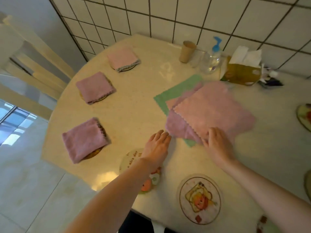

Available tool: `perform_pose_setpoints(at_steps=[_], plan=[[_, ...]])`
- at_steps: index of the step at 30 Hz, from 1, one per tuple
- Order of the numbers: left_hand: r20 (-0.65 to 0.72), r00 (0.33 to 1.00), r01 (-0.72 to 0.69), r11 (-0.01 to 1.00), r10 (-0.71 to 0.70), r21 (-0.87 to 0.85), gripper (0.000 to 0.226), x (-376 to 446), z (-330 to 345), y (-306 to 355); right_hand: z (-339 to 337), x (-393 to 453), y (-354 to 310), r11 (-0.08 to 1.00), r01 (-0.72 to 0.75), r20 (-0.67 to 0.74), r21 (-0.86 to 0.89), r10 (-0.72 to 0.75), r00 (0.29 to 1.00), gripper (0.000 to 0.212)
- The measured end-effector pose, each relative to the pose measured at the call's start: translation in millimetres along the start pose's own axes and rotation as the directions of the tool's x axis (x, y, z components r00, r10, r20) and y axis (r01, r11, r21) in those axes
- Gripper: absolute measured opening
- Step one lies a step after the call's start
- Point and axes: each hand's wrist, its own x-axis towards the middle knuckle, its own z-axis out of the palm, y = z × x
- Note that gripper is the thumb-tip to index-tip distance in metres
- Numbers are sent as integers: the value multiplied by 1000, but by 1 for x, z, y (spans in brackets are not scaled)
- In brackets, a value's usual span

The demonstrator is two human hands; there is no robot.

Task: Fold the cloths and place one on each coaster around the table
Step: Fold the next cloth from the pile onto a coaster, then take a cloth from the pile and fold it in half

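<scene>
A pile of flat cloths lies right of the table's middle: a pink cloth point(217, 108) on top, a mauve one point(176, 126) under it, a green one point(176, 91) at the bottom. My right hand point(217, 145) presses the pile's near corner with its fingers spread. My left hand point(157, 145) reaches flat toward the pile's left edge, just short of it. Three folded cloths sit on coasters along the left rim: near point(84, 139), middle point(95, 87), far point(122, 58). Bare coasters lie near me: one point(129, 161) under my left wrist, one point(199, 199) to its right.
By the tiled wall stand a paper cup point(186, 51), a clear pump bottle point(212, 56) and a tissue box point(242, 73). More coasters show at the right edge point(304, 116). A chair point(33, 68) stands left of the round table point(138, 115).
</scene>
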Motion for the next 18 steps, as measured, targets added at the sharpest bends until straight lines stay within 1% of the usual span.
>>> perform_pose_setpoints(at_steps=[1,2,5,8,9,11,12,14,15,16,18], plan=[[-23,999,-26,1000,26,-5,52,13,2,19,-2,-4,19,1000,-12,39,-13,13,999,35],[-19,999,-43,999,43,-12,53,20,2,28,2,-5,25,1000,-3,65,-28,4,998,39],[-8,995,-102,994,102,-30,58,46,4,51,10,-11,38,993,93,141,-69,-83,987,47],[-16,986,-166,986,166,-4,52,76,4,69,16,-17,49,983,162,128,-82,-151,980,43],[10,983,-184,983,184,0,52,83,4,73,20,-18,52,981,174,118,-90,-163,980,40],[117,973,-204,979,200,21,56,101,7,77,23,-18,61,977,189,96,-103,-179,979,37],[130,970,-213,976,206,41,56,106,8,78,25,-18,63,975,198,86,-99,-190,978,34],[99,967,-242,968,236,59,55,112,9,78,19,-15,66,988,153,72,-19,-152,986,24],[111,964,-246,968,240,43,54,114,10,76,12,-12,67,993,110,49,35,-112,993,19],[131,963,-240,970,236,22,53,114,10,74,5,-9,68,993,76,8,90,-77,997,16],[97,968,-233,973,232,-2,51,119,11,71,-11,1,73,973,44,-98,226,-22,995,12]])
